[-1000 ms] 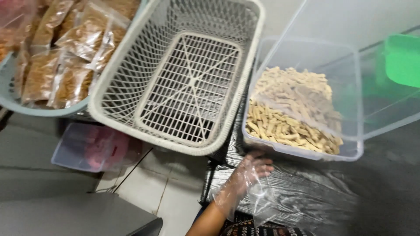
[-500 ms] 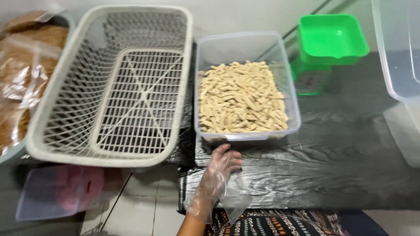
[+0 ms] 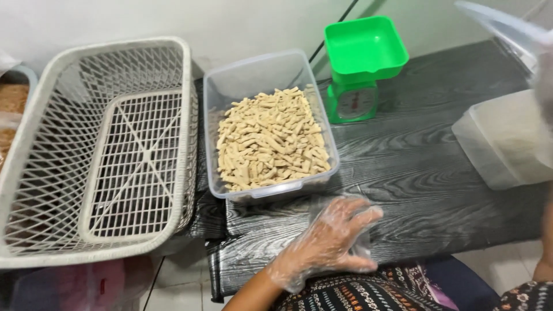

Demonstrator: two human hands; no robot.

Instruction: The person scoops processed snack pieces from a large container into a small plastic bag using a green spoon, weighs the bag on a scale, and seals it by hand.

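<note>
home snack-packing spot: floor mat [image 3: 438, 173], green scale [image 3: 358, 69], tub of snack sticks [image 3: 268, 144], white basket [image 3: 98, 150], tiled floor [image 3: 178, 288].

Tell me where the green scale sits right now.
In the head view, the green scale stands at the far edge of the dark mat, just right of the clear tub of snack sticks.

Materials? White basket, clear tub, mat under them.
White basket: looks like moulded plastic, matte, open lattice. Clear tub: translucent plastic; snack sticks show through its walls. Mat: probably vinyl sheet, glossy black woodgrain print, edge curling.
</note>
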